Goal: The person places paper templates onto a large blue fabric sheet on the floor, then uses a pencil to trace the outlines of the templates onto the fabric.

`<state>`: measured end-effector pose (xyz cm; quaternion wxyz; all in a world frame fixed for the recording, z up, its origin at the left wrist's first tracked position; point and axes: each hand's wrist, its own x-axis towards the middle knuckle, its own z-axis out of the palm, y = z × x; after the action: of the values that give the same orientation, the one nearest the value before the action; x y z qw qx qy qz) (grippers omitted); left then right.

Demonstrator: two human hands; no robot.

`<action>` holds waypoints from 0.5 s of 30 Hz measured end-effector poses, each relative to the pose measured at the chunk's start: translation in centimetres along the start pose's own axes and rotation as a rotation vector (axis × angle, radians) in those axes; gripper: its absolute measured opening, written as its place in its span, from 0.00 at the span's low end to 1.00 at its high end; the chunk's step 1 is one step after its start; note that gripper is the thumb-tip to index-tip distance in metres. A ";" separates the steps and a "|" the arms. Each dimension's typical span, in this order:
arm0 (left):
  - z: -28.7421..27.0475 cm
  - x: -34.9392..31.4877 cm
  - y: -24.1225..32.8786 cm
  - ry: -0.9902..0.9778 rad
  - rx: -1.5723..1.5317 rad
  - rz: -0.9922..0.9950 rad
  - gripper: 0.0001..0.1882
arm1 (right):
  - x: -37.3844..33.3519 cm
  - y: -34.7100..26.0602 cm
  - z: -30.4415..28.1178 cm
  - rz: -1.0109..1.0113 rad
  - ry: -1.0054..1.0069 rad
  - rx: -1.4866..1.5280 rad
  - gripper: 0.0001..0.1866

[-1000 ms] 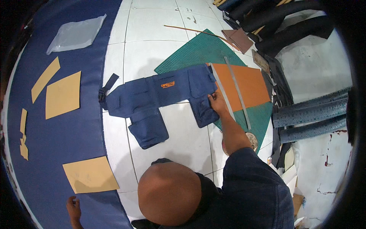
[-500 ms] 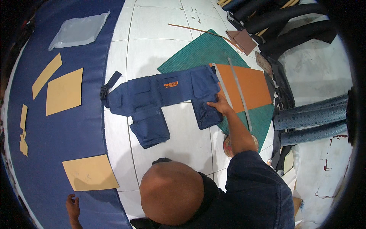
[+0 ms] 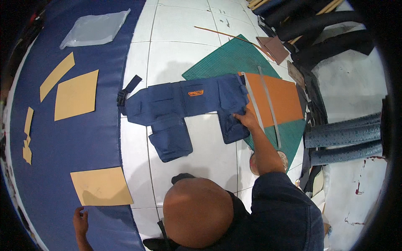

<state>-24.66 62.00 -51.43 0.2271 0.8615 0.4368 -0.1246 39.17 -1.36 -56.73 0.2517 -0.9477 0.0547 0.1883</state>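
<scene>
A navy fabric tool belt (image 3: 167, 95) with several pockets, two hanging pouches and an orange printed mark lies spread across white floor tiles and the corner of a green cutting mat (image 3: 228, 58). At its left end is a black buckle (image 3: 122, 97) with a short strap. My right hand (image 3: 247, 119) grips the belt near its right end, over the upper edge of the right pouch, thumb on top; some fingers are hidden. Low on the left, my left hand (image 3: 81, 219) is empty, its fingers loosely bent and apart, just below a beige sheet (image 3: 101, 187).
An orange panel (image 3: 276, 98) and a thin grey strip (image 3: 269, 104) lie on the mat. Blue cloth (image 3: 92, 138) covers the left side, bearing beige pieces (image 3: 77, 95) and a plastic packet (image 3: 97, 28). Rolled materials (image 3: 343, 136) stick out at right, with dark rolls (image 3: 326, 23) behind.
The whole scene has shifted slightly right in the picture as the view moved. My right hand keeps its grip on the belt, and my left hand stays below the beige sheet.
</scene>
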 end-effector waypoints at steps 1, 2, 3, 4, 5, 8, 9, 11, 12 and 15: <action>-0.3 -0.3 -0.1 -0.002 0.001 -0.018 0.17 | -0.8 -1.3 -0.2 0.035 0.041 -0.129 0.41; -0.6 -0.6 -0.3 -0.004 0.003 -0.037 0.17 | -1.7 -2.6 0.0 0.024 0.134 -0.216 0.41; -0.7 -0.5 -0.4 -0.007 -0.001 -0.047 0.17 | -2.8 -4.4 -0.2 0.015 0.239 -0.303 0.41; -0.7 -0.6 -0.6 -0.030 -0.010 -0.056 0.17 | -3.4 -5.3 0.0 0.005 0.343 -0.389 0.41; -0.6 -0.6 -0.8 -0.052 -0.018 -0.067 0.17 | -3.0 -5.1 0.7 -0.112 0.340 -0.310 0.43; 0.3 -0.2 -0.9 -0.077 -0.019 -0.054 0.17 | -2.3 -5.0 2.4 -0.282 0.350 -0.221 0.48; 0.2 -0.3 -1.2 -0.076 -0.004 -0.053 0.17 | -2.8 -6.6 4.1 -0.224 0.349 -0.278 0.48; -0.2 -0.2 -2.0 -0.049 -0.003 -0.031 0.17 | -2.6 -7.8 5.6 -0.168 0.346 -0.336 0.49; 0.0 -0.1 -2.1 -0.041 -0.011 -0.013 0.17 | -1.7 -6.9 5.9 -0.165 0.348 -0.347 0.49; 0.6 0.5 1.0 -0.064 -0.034 -0.046 0.18 | 0.2 -4.2 5.4 -0.209 0.353 -0.333 0.47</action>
<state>-23.57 61.48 -51.84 0.2528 0.8427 0.4512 -0.1498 38.41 4.98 -59.25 0.0970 -0.9948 -0.0319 -0.0007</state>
